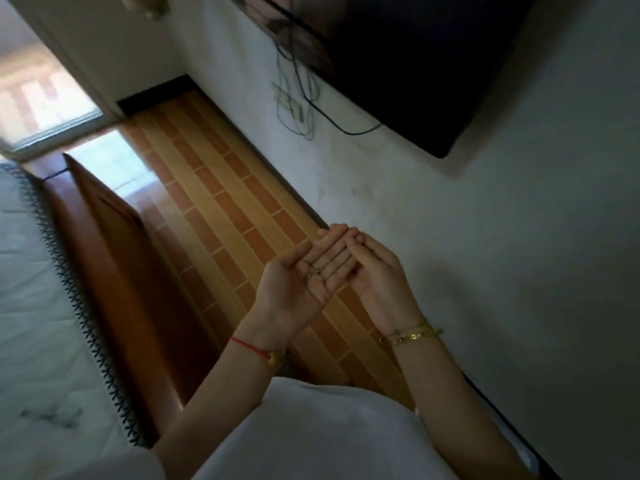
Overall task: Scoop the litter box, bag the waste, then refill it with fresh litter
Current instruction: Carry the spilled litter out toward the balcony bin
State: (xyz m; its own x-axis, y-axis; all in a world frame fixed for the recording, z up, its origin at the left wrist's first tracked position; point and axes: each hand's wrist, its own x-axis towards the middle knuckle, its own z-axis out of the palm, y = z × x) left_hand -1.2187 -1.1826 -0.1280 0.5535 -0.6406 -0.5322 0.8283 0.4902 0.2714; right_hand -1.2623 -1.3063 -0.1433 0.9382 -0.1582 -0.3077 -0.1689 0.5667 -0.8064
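Left hand (304, 275) and right hand (377, 271) raised (palms up, empty) above floor (221, 188).

White top (311, 434); red string bracelet (249, 348) on left wrist, gold bangles (412, 336) — perhaps two — on right

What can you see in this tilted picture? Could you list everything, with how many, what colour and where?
Television: one, black, mounted on the white wall, top right.
Cables: several, dark, hanging below the television.
Wall socket: one, pale, on the wall by the cables.
Floor: orange and tan tiles, running through the middle.
Bed frame: one, brown wood, left.
Bedcover: one, white with a dark stitched edge, far left.
Doorway: one, bright, top left.
No litter box, scoop or bag shows.
White garment: one, bottom centre.
Red cord bracelet: one, left wrist.
Gold bracelets: right wrist.
Left hand: open, palm up, with a small dark mark or item I cannot identify.
Right hand: open, beside it, fingertips touching.
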